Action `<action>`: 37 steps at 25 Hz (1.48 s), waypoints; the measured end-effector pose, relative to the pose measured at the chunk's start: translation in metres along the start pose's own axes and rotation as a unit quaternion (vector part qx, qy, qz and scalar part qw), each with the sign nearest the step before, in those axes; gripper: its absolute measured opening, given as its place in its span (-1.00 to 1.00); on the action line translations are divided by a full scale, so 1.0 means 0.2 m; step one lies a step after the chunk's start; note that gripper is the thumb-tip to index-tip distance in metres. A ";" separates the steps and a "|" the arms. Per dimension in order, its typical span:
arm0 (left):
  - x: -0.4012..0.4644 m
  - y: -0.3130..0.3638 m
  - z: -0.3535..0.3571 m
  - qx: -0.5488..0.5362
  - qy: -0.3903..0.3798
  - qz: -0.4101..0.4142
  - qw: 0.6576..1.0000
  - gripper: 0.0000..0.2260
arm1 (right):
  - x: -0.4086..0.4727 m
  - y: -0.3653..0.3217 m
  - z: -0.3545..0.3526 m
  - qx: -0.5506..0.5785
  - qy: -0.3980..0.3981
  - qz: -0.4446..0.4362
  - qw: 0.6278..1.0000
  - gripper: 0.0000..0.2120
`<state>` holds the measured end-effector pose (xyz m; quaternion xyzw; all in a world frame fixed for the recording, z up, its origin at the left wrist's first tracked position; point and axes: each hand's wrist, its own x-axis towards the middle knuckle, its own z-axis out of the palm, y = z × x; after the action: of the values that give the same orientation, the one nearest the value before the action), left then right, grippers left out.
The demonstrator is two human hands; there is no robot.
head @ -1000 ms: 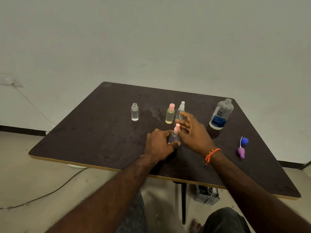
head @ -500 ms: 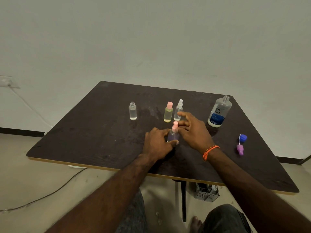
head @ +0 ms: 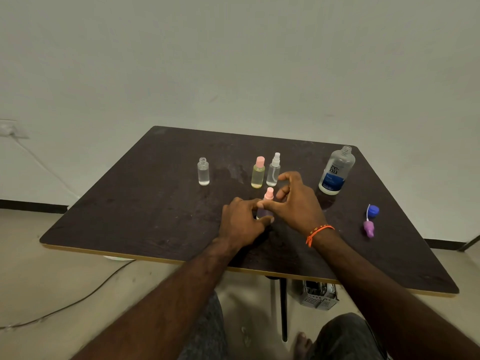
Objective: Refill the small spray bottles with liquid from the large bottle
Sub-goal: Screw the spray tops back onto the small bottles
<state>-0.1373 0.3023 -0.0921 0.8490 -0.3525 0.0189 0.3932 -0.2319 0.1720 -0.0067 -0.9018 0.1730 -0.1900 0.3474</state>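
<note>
A small purple-tinted spray bottle with a pink top [head: 268, 197] stands near the middle of the dark table [head: 145, 203]. My left hand [head: 240, 224] is wrapped around its body. My right hand [head: 293, 201] rests against the bottle just below the pink top, fingers curled. Behind them stand a yellow bottle with a pink cap [head: 258, 172] and a clear spray bottle with a white nozzle [head: 273, 170]. An uncapped clear small bottle [head: 203, 171] stands to the left. The large uncapped bottle with a blue label [head: 335, 171] stands at the right.
A blue cap [head: 373, 211] and a purple spray head with its tube [head: 368, 228] lie on the table at the right. A cable [head: 65, 305] runs over the floor at the left. A grey box [head: 319, 294] sits under the table.
My right hand's fingers have curled in and lifted slightly beside the pink top, the thumb moving onto the bottle's neck. My left hand has kept its hold on the bottle.
</note>
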 end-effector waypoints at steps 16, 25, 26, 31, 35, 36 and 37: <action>0.00 0.00 0.01 0.013 -0.012 -0.010 1.000 -0.54 | -0.01 0.01 0.04 0.019 0.002 -0.014 1.000 -0.68; -0.03 0.00 -0.06 0.081 0.001 0.004 0.997 -0.59 | -0.09 0.08 0.16 0.045 -0.012 0.113 0.993 -0.63; -0.02 0.00 -0.07 0.088 0.002 0.000 0.996 -0.61 | -0.08 0.07 0.17 0.052 -0.021 0.110 0.992 -0.63; 0.10 0.00 -0.16 0.097 0.053 -0.016 0.994 -0.69 | 0.04 -0.08 0.22 0.075 0.001 0.098 0.992 -0.71; 0.31 -0.03 -0.25 0.135 0.047 -0.071 0.987 -0.72 | 0.22 -0.20 0.27 0.129 -0.022 0.104 0.986 -0.81; 0.36 -0.05 -0.26 0.141 0.039 -0.081 0.986 -0.77 | 0.26 -0.21 0.29 0.135 -0.036 0.102 0.985 -0.79; 0.41 -0.08 -0.26 0.142 0.033 -0.090 0.985 -0.80 | 0.31 -0.22 0.32 0.136 -0.045 0.102 0.984 -0.77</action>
<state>-0.0541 0.2975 -0.0405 0.9234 -0.2555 0.0616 0.2797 -0.1415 0.2112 -0.0065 -0.8314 0.2211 -0.1343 0.4918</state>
